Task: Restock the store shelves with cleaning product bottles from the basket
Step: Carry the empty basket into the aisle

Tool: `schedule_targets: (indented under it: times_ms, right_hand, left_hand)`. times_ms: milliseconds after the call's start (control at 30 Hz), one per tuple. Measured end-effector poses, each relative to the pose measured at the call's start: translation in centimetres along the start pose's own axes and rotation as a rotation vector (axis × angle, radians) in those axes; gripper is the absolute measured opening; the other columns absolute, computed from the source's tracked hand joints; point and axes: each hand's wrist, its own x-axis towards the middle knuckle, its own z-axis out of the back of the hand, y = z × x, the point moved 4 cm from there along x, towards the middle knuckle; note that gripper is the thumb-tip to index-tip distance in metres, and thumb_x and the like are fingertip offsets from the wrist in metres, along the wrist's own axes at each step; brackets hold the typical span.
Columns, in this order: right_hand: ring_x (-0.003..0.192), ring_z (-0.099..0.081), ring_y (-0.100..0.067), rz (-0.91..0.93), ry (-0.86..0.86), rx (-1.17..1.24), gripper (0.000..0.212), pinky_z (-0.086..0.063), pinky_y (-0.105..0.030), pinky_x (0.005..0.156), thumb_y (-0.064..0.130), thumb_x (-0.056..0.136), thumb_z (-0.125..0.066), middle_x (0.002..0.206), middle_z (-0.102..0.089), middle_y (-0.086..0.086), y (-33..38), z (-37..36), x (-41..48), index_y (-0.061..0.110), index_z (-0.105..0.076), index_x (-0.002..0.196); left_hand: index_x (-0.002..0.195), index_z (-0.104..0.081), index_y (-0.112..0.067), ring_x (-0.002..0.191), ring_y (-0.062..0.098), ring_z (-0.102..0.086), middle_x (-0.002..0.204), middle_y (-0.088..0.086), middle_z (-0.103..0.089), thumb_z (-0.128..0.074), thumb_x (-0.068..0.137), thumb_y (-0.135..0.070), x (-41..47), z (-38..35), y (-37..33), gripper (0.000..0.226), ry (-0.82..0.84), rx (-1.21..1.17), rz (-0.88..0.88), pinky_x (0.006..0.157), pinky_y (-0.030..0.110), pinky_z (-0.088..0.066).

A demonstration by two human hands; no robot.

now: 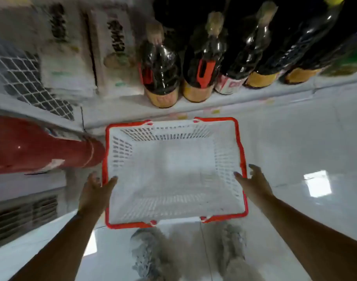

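White plastic with a red rim: the basket (107, 147) sits on the pale glossy floor (295, 149), just in front of the low shelf (254, 94). Inside it, only its own slatted walls and white bottom show. The left hand (94, 189) holds the basket's left rim, with the thumb hooked over the red edge and the fingers down the outside. The right hand (254, 181) is at the right rim with its fingers spread and holding nothing. Its thumb is at the edge, though blur hides whether it touches.

Dark bottles (161, 63) with yellow labels stand upright in a row on the shelf. White packs (112, 57) stand just to their left. A red drum (41, 147) lies beside the basket's left side. The person's blurred feet (145, 250) are near the basket's closest edge.
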Motion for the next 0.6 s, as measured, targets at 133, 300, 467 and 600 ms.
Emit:
schedule_targets:
  times_ms: [133, 300, 467, 600]
  right_hand:
    - [0.088, -0.062, -0.027, 0.001, 0.016, 0.121, 0.052, -0.05, -0.031, 0.066, 0.035, 0.089, -0.071, 0.109, -0.064, -0.004, -1.1, -2.9, 4.1, 0.016, -0.049, 0.132]
    - [0.071, -0.065, -0.02, -0.026, -0.051, 0.262, 0.013, -0.046, -0.018, 0.041, 0.016, 0.089, -0.063, 0.081, -0.066, -0.002, -2.0, -3.8, 5.6, 0.015, -0.06, 0.102]
    - [0.076, -0.07, -0.021, 0.021, -0.057, 0.242, 0.014, -0.056, -0.028, 0.056, 0.019, 0.09, -0.063, 0.087, -0.07, -0.001, -1.6, -1.2, 1.9, 0.019, -0.063, 0.104]
    - [0.08, -0.071, -0.021, 0.099, -0.04, 0.172, 0.021, -0.06, -0.032, 0.065, 0.026, 0.09, -0.066, 0.092, -0.071, 0.0, 0.2, 3.7, -3.6, 0.019, -0.063, 0.109]
  left_hand:
    - [0.106, -0.062, -0.021, 0.085, 0.026, -0.065, 0.1, 0.002, -0.069, -0.077, 0.075, -0.049, 4.2, -3.2, 1.8, 0.044, 0.008, -0.102, -0.009, 0.09, 0.044, -0.053]
    - [0.11, -0.068, -0.008, 0.076, 0.027, -0.07, 0.096, 0.015, -0.071, -0.072, 0.087, -0.017, 6.7, -5.6, 4.7, 0.024, -0.011, -0.395, 0.101, 0.054, 0.03, -0.06]
    - [0.112, -0.067, -0.01, 0.077, 0.024, -0.072, 0.098, 0.014, -0.073, -0.07, 0.089, -0.018, 0.7, -3.0, 4.1, 0.025, -0.05, -0.402, 0.15, 0.055, 0.029, -0.06]
    - [0.109, -0.064, -0.013, 0.071, 0.021, -0.064, 0.094, 0.006, -0.068, -0.069, 0.091, -0.022, -9.6, 2.2, 2.1, 0.02, -0.107, -0.349, 0.199, 0.049, 0.014, -0.053]
